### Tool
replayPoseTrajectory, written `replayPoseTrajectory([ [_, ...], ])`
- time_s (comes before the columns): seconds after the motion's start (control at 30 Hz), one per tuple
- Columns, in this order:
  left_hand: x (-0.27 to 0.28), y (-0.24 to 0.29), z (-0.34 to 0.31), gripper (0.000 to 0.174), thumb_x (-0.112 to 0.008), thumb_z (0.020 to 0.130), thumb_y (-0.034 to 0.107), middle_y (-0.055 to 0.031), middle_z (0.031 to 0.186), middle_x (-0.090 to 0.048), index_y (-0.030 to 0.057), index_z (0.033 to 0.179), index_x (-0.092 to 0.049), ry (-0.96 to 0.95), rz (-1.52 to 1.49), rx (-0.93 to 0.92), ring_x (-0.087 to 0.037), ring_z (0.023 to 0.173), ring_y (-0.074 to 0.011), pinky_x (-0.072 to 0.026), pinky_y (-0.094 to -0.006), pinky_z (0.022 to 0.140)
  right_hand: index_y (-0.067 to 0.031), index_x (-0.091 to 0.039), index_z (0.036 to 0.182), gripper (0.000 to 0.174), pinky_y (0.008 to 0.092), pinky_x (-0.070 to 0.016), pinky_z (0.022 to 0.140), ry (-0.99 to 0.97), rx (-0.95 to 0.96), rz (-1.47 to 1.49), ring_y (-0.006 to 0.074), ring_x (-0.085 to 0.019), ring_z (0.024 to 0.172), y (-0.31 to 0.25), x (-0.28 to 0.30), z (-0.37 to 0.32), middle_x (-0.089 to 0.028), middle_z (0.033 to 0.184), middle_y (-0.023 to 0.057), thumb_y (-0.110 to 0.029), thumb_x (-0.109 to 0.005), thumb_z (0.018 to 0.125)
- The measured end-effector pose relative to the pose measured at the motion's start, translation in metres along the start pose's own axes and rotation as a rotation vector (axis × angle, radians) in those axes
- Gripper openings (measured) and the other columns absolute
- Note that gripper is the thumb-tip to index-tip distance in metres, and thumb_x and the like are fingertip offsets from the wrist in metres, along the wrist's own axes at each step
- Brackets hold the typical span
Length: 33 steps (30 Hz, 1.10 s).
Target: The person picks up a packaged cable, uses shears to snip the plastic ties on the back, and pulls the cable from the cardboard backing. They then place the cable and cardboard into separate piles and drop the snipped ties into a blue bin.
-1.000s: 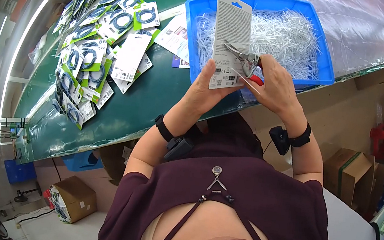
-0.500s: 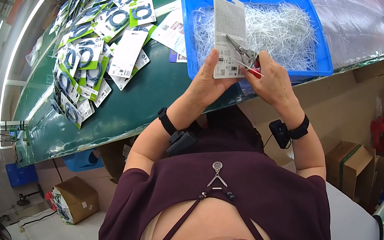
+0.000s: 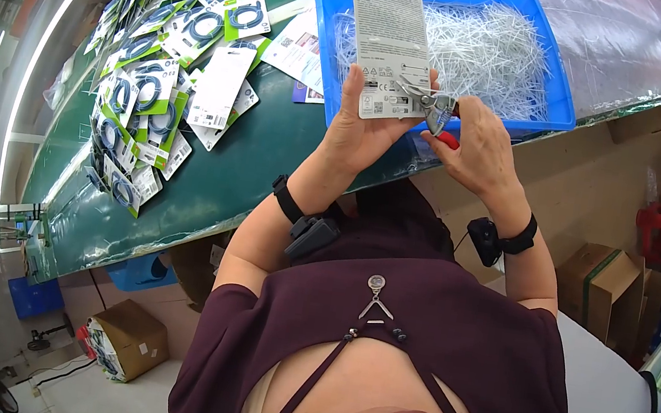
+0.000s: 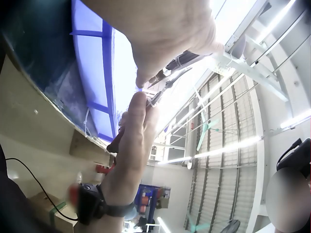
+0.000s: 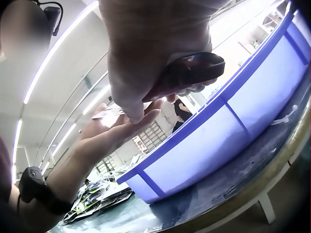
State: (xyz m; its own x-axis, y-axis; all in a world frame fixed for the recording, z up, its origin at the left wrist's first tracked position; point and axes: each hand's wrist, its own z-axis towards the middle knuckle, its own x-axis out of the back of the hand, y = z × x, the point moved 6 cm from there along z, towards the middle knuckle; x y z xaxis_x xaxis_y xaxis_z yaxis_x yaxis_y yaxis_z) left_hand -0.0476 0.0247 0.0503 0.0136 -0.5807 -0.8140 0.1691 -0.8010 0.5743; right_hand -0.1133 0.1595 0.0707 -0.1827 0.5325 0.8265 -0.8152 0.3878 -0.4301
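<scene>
My left hand [image 3: 358,130] grips a printed packaging card [image 3: 389,29] by its lower part, thumb at the left edge. The card's white text side faces up, and a blue hang-hole shows at its top. In my right hand [image 3: 482,148] I hold a pair of pruning shears [image 3: 436,113] with red handles. Their metal blades overlap the card's lower right corner, close to my left fingers. From the right wrist view, the dark shear handle [image 5: 194,70] loops out of my right palm. What lies between the blades is too small to tell.
Just beyond my hands is a blue tray [image 3: 565,113] holding a heap of thin white plastic strips [image 3: 496,52]. To the left, many carded coiled cables [image 3: 148,92] are piled on the green table [image 3: 216,182]. Cardboard boxes [image 3: 603,283] stand below on the right.
The card has shifted up and left, its printed side turning more toward the head camera. The white strip seen by the shears earlier no longer shows. Both hands keep their holds.
</scene>
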Motion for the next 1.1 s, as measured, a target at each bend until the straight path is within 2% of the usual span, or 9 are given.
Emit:
replayPoseTrajectory([
  [0.27, 0.001, -0.005, 0.001, 0.093, -0.054, 0.084, 0.068, -0.0210, 0.136, -0.046, 0.0019, 0.143, -0.029, -0.004, -0.058, -0.014, -0.046, 0.127, -0.0310, -0.0354, -0.0446, 0.109, -0.0016, -0.046, 0.095, 0.045, 0.0433, -0.0445, 0.071, -0.062, -0.006, 0.003, 0.0376, -0.057, 0.082, -0.001, -0.005, 0.002, -0.057, 0.088, 0.0180, -0.032, -0.075, 0.077],
  [0.53, 0.009, -0.008, 0.000, 0.092, -0.054, 0.084, 0.068, -0.0204, 0.136, -0.046, 0.0035, 0.144, -0.028, 0.013, -0.040, -0.020, -0.046, 0.127, -0.0301, -0.0358, -0.0441, 0.108, -0.0013, -0.046, 0.089, 0.043, 0.0440, -0.0463, 0.064, -0.138, -0.127, 0.070, 0.0399, -0.058, 0.073, 0.002, -0.012, -0.002, -0.060, 0.082, 0.0186, -0.033, -0.074, 0.079],
  [0.67, 0.020, -0.007, -0.003, 0.089, -0.059, 0.083, 0.064, -0.0184, 0.136, -0.044, 0.0067, 0.144, -0.029, 0.038, -0.008, 0.042, -0.045, 0.126, -0.0285, -0.0364, -0.0425, 0.106, -0.0011, -0.044, 0.087, 0.043, 0.0419, -0.0463, 0.061, -0.151, -0.114, 0.061, 0.0408, -0.057, 0.070, 0.003, -0.018, -0.006, -0.059, 0.080, 0.0194, -0.032, -0.072, 0.081],
  [0.77, 0.035, 0.009, -0.001, 0.083, -0.068, 0.084, 0.049, -0.0157, 0.134, -0.043, 0.0082, 0.144, -0.028, 0.166, 0.317, -0.147, -0.044, 0.123, -0.0277, -0.0366, -0.0417, 0.105, -0.0014, -0.048, 0.092, 0.038, 0.0380, -0.0470, 0.064, -0.201, -0.194, 0.184, 0.0326, -0.060, 0.070, 0.010, -0.024, -0.008, -0.060, 0.081, 0.0131, -0.030, -0.071, 0.083],
  [0.8, 0.033, 0.013, 0.001, 0.083, -0.068, 0.084, 0.049, -0.0157, 0.134, -0.043, 0.0082, 0.144, -0.028, 0.164, 0.316, -0.152, -0.044, 0.123, -0.0277, -0.0366, -0.0417, 0.105, -0.0014, -0.048, 0.092, 0.038, 0.0380, -0.0470, 0.064, -0.200, -0.190, 0.182, 0.0326, -0.060, 0.070, 0.010, -0.023, -0.004, -0.060, 0.081, 0.0131, -0.030, -0.071, 0.083],
  [0.9, 0.001, 0.029, -0.003, 0.083, -0.075, 0.082, 0.033, -0.0132, 0.131, -0.042, 0.0067, 0.144, -0.026, 0.199, 1.659, -0.546, -0.042, 0.121, -0.0267, -0.0379, -0.0422, 0.103, 0.0000, -0.053, 0.106, 0.034, 0.0317, -0.0489, 0.072, -0.005, -0.234, 0.967, 0.0188, -0.063, 0.081, 0.010, -0.015, 0.009, -0.064, 0.090, 0.0086, -0.024, -0.068, 0.087],
  [1.03, -0.002, 0.018, -0.007, 0.077, -0.073, 0.084, 0.021, -0.0133, 0.128, -0.044, 0.0060, 0.144, -0.026, 0.161, 1.544, -0.615, -0.047, 0.117, -0.0258, -0.0434, -0.0386, 0.099, -0.0004, -0.053, 0.118, 0.037, 0.0268, -0.0472, 0.078, 0.160, -0.385, 1.232, 0.0100, -0.058, 0.087, 0.009, -0.017, 0.022, -0.062, 0.098, 0.0037, -0.018, -0.066, 0.088],
  [1.07, -0.001, 0.020, -0.005, 0.077, -0.073, 0.084, 0.021, -0.0133, 0.128, -0.044, 0.0060, 0.144, -0.026, 0.159, 1.543, -0.618, -0.047, 0.117, -0.0258, -0.0434, -0.0386, 0.099, -0.0004, -0.053, 0.118, 0.037, 0.0268, -0.0472, 0.078, 0.162, -0.382, 1.230, 0.0100, -0.058, 0.087, 0.014, -0.017, 0.025, -0.062, 0.098, 0.0037, -0.018, -0.066, 0.088],
  [1.1, 0.011, 0.026, -0.004, 0.073, -0.069, 0.087, 0.019, -0.0133, 0.127, -0.045, 0.0060, 0.144, -0.026, 0.194, 1.241, -0.494, -0.049, 0.116, -0.0255, -0.0452, -0.0380, 0.098, -0.0005, -0.053, 0.119, 0.037, 0.0267, -0.0474, 0.078, 0.127, -0.385, 1.285, 0.0100, -0.058, 0.088, 0.020, -0.022, 0.025, -0.062, 0.099, 0.0044, -0.018, -0.066, 0.088],
])
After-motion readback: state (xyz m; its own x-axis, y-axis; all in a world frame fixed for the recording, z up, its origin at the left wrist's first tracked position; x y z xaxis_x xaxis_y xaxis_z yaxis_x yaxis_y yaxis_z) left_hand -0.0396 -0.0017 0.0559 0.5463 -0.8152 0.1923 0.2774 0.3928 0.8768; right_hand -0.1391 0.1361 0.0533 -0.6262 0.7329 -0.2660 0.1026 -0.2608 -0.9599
